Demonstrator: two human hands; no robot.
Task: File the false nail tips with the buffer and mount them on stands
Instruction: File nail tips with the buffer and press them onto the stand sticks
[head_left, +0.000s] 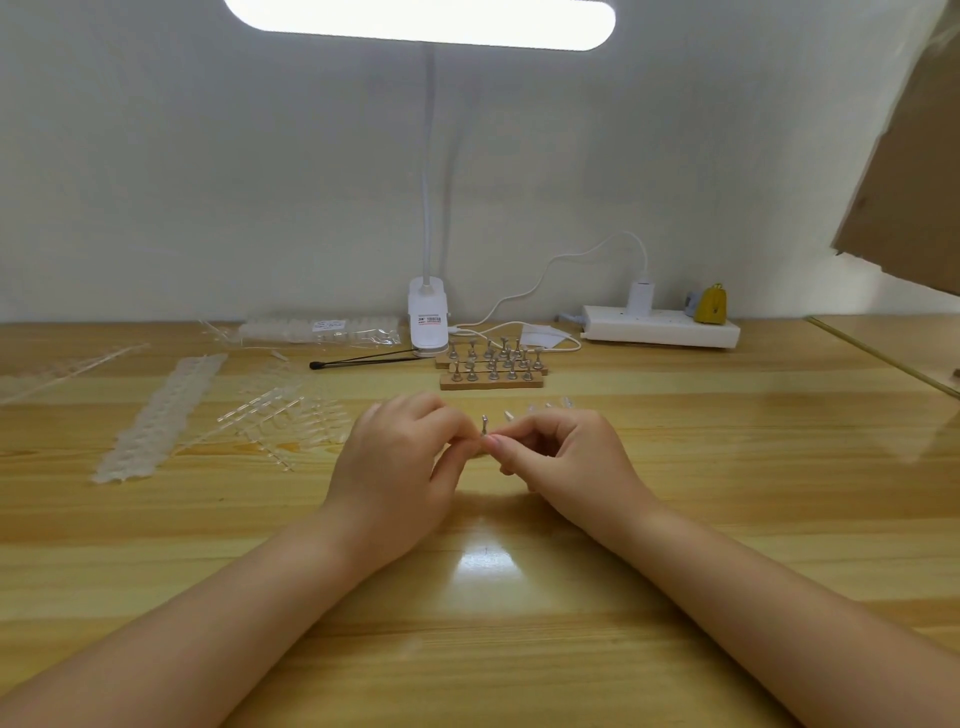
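Both hands meet at the centre of the frame, each with its grip closed to a pinch. Going from left to right: the left hand (400, 457) curls its fingers and pinches a small metal stand (484, 425), whose stem pokes up between the two sets of fingertips; the right hand (558, 457) pinches something tiny against that stand, most likely a false nail tip, though it is too small and clear to make out for certain.

At the far left of the frame, strips of clear nail tips (161, 415) and loose plastic sprues (275, 421) lie spread on the tabletop (727, 467). Behind them sits a bagged pack of tips (319, 330). At upper centre stands a clip lamp (427, 317), with a thin black tool (363, 359) lying just to its left. Right of the lamp base, wooden bases carrying rows of stands (491, 364) wait, apparently bare. Just beyond the hands, a short row of loose tips (545, 405) rests on the wood. Further right lies a white power strip (660, 327). No buffer is plainly visible.

The step in hand looks like mounting: seating one tip on the stand head. The next move calls for firm, centred pressure so the tip sticks straight, then a steady carry back to one of the wooden bases without knocking the other stands
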